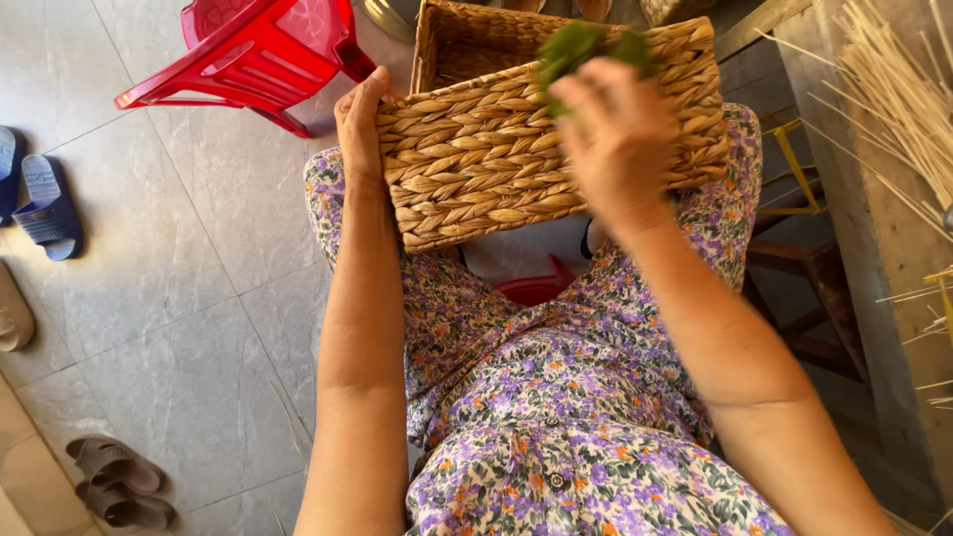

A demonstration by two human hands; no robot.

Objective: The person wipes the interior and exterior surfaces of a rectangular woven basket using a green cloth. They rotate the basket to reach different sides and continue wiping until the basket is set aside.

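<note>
One woven basket (516,149) rests on the person's lap, open side tipped away from the body, long axis running left to right and rising slightly toward the right. Left hand (359,124) grips the basket's left end, fingers curled around the corner; right hand (615,139) lies over the near wall by the rim, fingers closed on a green cloth (576,45). One red plastic chair (258,55) on the tiled floor (189,288); two blue slippers (40,199), two brown sandals (114,481)

Basket (476,159) on lap (556,397)
</note>
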